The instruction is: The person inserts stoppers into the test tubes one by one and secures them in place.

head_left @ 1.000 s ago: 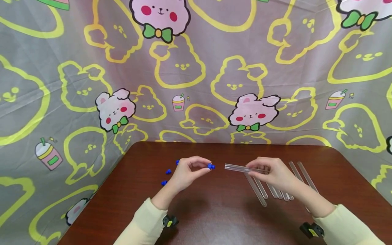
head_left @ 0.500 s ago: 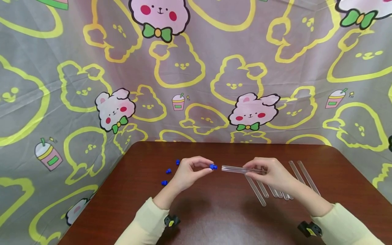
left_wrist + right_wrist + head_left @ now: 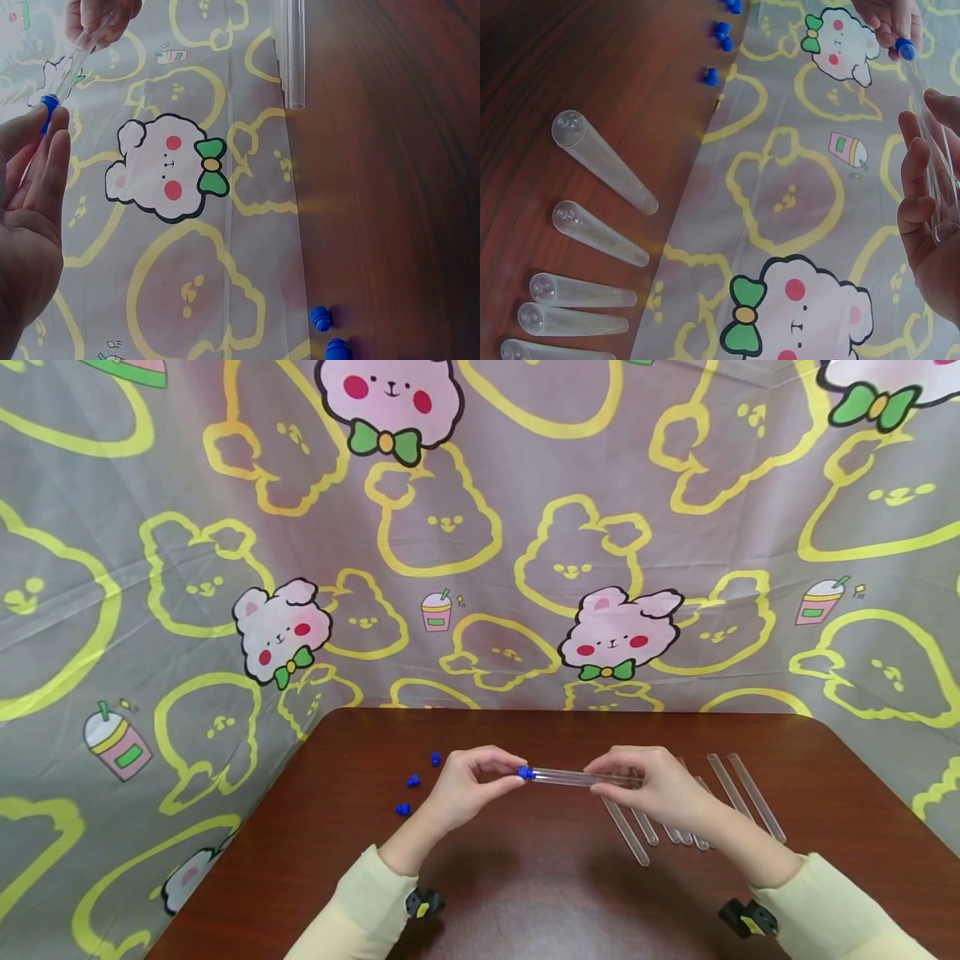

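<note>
Between thumb and fingers, my left hand pinches a small blue stopper. My right hand holds a clear test tube level above the table, its open end toward the left. The stopper sits at the mouth of the tube, in line with it. In the right wrist view the tube runs along the palm, with its rounded end near the heel of the hand. The left wrist view shows the blue stopper at my left fingertips.
Several clear test tubes lie on the brown table, partly behind my right hand and forearm. Three blue stoppers lie left of my left hand. A patterned cloth hangs behind and beside the table.
The test tube and the blue stopper have come together; a gap stood between them before. My right hand has moved left with the tube, my left hand slightly right.
</note>
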Demonstrator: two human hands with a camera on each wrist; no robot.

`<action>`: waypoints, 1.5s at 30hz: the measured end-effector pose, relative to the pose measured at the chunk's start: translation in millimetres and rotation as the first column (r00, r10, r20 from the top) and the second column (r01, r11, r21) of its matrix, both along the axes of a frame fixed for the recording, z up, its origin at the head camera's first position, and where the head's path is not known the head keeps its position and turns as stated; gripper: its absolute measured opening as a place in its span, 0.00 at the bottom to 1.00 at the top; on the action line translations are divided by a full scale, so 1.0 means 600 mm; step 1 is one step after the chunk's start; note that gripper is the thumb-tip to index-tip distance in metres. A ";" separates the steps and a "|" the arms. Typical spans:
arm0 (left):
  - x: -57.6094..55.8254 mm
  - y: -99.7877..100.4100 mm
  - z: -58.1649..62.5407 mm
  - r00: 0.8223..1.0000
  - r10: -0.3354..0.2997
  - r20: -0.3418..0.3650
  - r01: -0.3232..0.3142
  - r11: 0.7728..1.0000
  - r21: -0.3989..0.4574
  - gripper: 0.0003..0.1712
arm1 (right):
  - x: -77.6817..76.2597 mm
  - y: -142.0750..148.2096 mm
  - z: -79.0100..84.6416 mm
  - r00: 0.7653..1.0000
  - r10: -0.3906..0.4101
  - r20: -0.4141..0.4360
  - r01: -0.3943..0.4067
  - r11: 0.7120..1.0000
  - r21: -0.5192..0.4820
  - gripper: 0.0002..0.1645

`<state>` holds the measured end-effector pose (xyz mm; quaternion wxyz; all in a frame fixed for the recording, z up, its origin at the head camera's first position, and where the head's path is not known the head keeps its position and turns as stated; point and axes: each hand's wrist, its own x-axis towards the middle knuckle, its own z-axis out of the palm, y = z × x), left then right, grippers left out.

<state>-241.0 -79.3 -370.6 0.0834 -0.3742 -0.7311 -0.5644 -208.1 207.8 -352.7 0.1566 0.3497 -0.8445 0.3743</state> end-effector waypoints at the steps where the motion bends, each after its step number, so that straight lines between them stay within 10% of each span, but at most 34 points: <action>1: 0.000 0.001 -0.001 1.000 -0.004 -0.002 0.004 1.000 0.009 0.11 | 0.000 0.000 0.000 1.000 0.003 0.001 -0.003 1.000 -0.001 0.15; 18: -0.012 0.010 -0.014 0.982 -0.183 0.049 0.170 0.964 0.203 0.12 | -0.004 -0.005 0.007 0.997 0.071 -0.027 -0.072 0.996 -0.046 0.12; 45: -0.015 0.020 -0.017 0.978 -0.181 0.108 0.152 0.961 0.231 0.13 | -0.011 -0.004 0.007 0.989 0.146 -0.034 -0.149 0.984 -0.101 0.12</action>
